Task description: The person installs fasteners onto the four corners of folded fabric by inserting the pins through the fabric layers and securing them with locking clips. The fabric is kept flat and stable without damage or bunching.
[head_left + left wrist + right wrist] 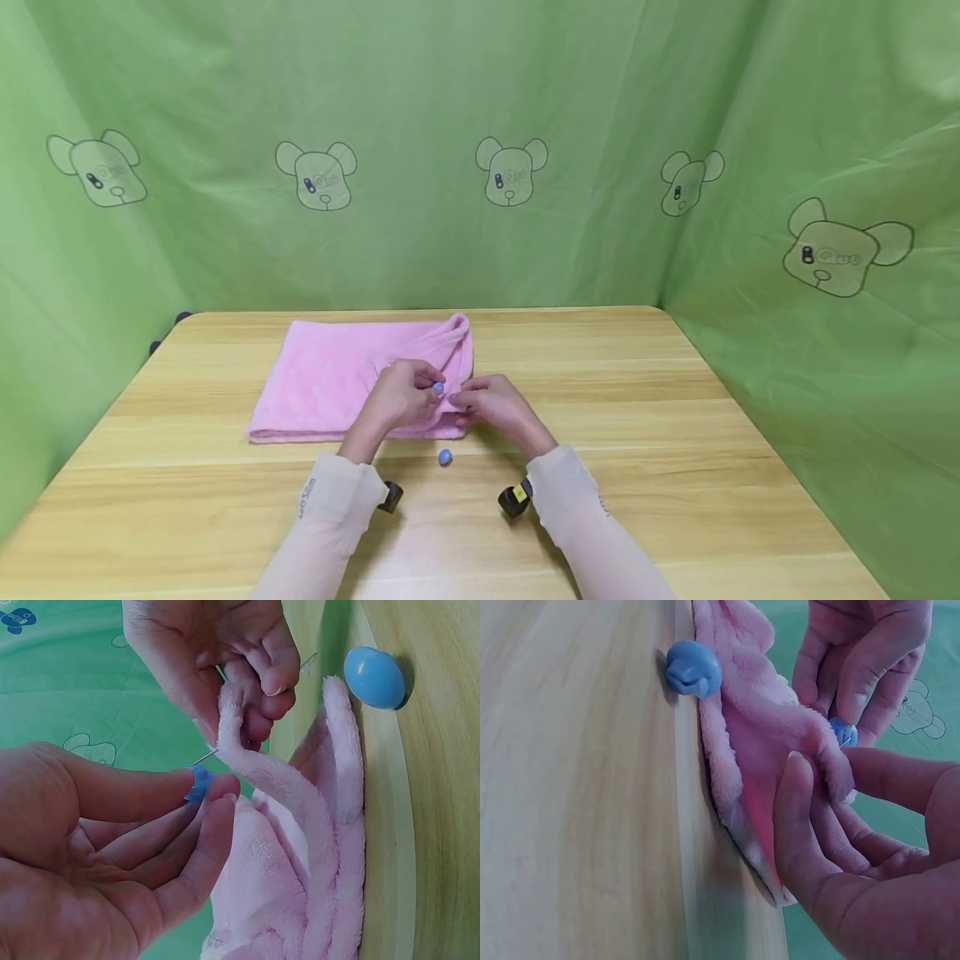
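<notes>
A pink plush cloth [322, 379] lies folded on the table, its right edge lifted and bunched. My left hand [403, 393] pinches a small blue pin cap [197, 784] between thumb and fingers. From that cap a thin metal pin [204, 758] reaches the raised edge of the cloth; whether its tip has pierced the fabric I cannot tell. Facing it, my right hand [498, 403] pinches the same plush edge [829, 750] between thumb and fingers. A second blue piece [445, 457], rounded and glossy with a notched end, lies on the table in front of the cloth.
The wooden table [637, 467] extends on both sides of the cloth. Green curtains [420, 242] printed with bear heads stand behind it and at both sides. Black wrist cameras [513, 500] sit below both hands.
</notes>
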The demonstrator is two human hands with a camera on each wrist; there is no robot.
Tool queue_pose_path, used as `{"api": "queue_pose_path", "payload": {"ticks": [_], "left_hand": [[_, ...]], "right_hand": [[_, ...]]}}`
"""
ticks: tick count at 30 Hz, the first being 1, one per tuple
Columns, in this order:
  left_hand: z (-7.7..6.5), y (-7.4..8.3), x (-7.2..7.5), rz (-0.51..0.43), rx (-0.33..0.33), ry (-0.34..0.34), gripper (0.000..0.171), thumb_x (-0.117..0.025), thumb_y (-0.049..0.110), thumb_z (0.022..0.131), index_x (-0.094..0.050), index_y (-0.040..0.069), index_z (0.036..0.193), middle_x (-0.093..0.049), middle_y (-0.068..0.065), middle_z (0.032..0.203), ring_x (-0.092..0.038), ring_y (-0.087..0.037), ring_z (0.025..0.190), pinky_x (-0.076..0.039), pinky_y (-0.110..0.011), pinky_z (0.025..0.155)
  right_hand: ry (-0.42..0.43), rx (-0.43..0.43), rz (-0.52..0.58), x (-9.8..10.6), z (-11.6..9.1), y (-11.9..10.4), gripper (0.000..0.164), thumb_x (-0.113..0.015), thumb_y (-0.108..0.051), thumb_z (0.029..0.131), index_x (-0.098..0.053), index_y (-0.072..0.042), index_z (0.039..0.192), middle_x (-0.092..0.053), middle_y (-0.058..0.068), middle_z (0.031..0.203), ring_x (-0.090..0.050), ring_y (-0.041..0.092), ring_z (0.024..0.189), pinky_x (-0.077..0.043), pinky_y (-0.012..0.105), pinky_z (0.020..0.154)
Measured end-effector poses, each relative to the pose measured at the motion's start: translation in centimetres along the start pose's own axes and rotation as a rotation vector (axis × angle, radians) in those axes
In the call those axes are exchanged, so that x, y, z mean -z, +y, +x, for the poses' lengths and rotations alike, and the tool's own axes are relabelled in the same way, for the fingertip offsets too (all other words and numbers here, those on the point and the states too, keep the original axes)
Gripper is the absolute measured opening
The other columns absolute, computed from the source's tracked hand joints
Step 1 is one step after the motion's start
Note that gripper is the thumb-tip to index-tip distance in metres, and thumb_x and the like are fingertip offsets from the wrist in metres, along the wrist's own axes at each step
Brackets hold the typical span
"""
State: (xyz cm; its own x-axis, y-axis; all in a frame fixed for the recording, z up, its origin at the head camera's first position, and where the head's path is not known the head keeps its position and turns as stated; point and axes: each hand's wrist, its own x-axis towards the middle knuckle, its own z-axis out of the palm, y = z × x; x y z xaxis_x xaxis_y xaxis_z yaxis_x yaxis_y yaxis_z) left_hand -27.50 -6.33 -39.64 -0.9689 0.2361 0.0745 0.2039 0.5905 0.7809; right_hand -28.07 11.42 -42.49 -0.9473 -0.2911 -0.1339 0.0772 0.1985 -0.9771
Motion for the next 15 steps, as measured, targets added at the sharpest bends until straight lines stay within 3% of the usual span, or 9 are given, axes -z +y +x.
{"api": "queue_pose_path", "payload": {"ticks": [15], "left_hand": [[0.01,-0.11,0.1,0.025,-0.055,0.022,0.02,-0.072,0.0,0.08,-0.072,0.003,0.099,-0.072,-0.008,0.094,-0.065,-0.023,0.089,-0.052,-0.044,0.086]], "right_hand": [[0.025,-0.022,-0.003,-0.11,-0.08,-0.15,0.013,-0.066,-0.003,0.087,-0.067,0.008,0.094,-0.067,0.021,0.091,-0.065,0.023,0.076,-0.059,0.034,0.071]]}}
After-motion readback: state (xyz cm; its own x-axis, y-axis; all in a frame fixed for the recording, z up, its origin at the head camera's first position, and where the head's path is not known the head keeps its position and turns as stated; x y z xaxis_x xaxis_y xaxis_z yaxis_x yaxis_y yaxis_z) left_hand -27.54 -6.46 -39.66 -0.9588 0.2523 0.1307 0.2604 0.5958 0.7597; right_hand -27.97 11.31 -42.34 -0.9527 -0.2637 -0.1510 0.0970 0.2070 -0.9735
